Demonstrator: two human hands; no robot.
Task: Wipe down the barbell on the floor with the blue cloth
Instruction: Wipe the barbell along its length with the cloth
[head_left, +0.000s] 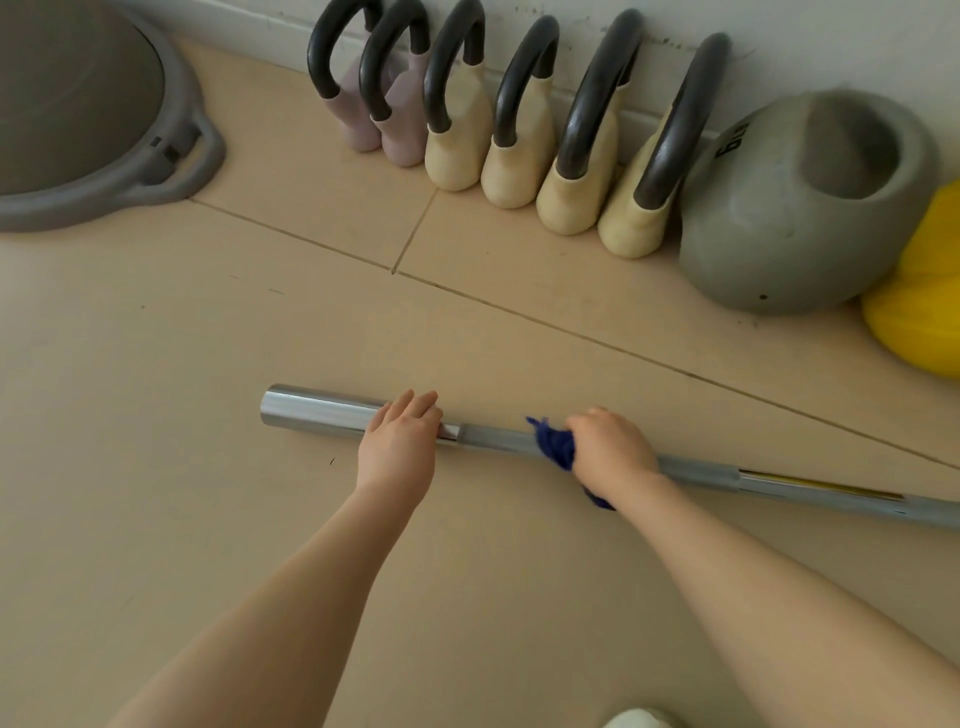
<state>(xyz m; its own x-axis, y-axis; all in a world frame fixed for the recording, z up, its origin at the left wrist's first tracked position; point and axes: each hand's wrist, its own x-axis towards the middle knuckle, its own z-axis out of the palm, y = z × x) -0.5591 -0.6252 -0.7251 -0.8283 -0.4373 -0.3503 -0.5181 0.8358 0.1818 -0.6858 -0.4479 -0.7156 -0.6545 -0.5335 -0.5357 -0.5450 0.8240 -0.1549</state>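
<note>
The barbell (498, 439) lies on the tiled floor (208, 338). The right hand (613, 449) grips the blue cloth (556, 447) around its shaft. The left hand (400, 441), fingers straight, rests on the chrome sleeve. Kettlebells (519, 130) stand along the wall behind.

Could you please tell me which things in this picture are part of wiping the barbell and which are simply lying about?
In the job:
barbell on the floor
blue cloth, gripped on the bar by the right hand
left hand, resting flat on the bar

Lying about:
kettlebells along the wall
large grey kettlebell
yellow weight
grey balance trainer
</note>
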